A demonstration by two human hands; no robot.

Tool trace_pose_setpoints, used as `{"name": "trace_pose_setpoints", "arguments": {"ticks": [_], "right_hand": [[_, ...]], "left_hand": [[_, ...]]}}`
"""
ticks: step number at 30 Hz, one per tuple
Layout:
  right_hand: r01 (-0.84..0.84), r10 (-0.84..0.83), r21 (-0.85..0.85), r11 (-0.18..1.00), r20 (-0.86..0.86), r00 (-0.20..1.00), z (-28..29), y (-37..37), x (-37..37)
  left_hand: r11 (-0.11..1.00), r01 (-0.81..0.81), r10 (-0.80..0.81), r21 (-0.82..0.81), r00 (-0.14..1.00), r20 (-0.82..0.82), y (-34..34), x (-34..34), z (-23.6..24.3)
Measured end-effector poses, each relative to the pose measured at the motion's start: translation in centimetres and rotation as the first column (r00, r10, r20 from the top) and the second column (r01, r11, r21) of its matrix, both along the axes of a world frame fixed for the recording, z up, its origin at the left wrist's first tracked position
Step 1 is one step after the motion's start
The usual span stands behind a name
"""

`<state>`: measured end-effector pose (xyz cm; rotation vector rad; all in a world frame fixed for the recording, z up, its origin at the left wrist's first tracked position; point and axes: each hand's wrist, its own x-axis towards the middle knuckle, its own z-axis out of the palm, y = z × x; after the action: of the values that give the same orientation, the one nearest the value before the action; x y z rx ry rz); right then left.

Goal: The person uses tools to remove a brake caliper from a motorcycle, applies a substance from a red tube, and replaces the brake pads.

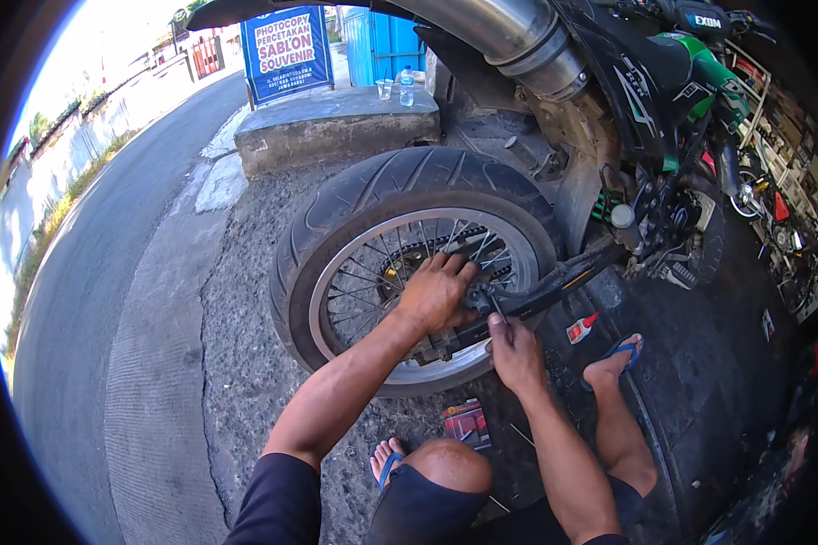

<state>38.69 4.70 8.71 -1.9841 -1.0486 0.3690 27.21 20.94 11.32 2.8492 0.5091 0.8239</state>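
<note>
My left hand (438, 292) reaches over the hub of a motorcycle's rear wheel (314, 300), fingers curled round a part near the axle that the hand mostly hides. A dark grey metal part (478, 298) shows beside its fingertips. Close by on the right, my right hand (516, 356) is closed, thumb up, on a thin metal tool (498, 307) whose tip points at that part; its exact kind is too small to tell. The black swingarm (554, 292) runs from the hub toward the motorcycle's body. Spokes and a chain (418, 245) show behind my left hand.
A white glue bottle with a red cap (580, 329) and a red package (465, 424) lie on the ground near my feet. The exhaust (536, 54) hangs above the wheel. Beyond stands a concrete step (336, 141) with a water bottle (406, 88) and a plastic cup (384, 89).
</note>
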Motion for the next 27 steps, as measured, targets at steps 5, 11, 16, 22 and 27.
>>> {"name": "trace_pose_setpoints", "arguments": {"ticks": [5, 11, 16, 22, 27], "right_hand": [[-0.032, 0.021, -0.081, 0.996, -0.124, 0.992, 2.4, -0.6, -0.2], [-0.048, 0.060, -0.090, 0.995, 0.128, 0.990, 0.4, -0.6, 1.5], [0.065, -0.011, 0.209, 0.976, -0.250, 0.968, -1.5, 0.9, 3.8], [0.034, -0.029, -0.030, 0.999, 0.139, 0.990, 2.7, 0.7, 1.2], [0.044, -0.078, 0.144, 0.989, 0.241, 0.967, 0.6, 0.2, 0.1]], "left_hand": [[1.000, -0.005, 0.005, -0.016, 1.000, 0.001, 0.1, -0.1, 0.0], [1.000, 0.000, 0.000, -0.018, 1.000, 0.007, -0.1, -0.2, 0.1], [1.000, 0.013, -0.013, -0.015, 1.000, -0.002, -0.4, 0.8, 0.6], [0.999, 0.003, -0.006, -0.045, 0.998, -0.058, -0.2, -0.4, 0.4], [0.997, 0.007, -0.012, -0.079, 0.998, -0.064, -0.9, -0.5, 0.9]]}}
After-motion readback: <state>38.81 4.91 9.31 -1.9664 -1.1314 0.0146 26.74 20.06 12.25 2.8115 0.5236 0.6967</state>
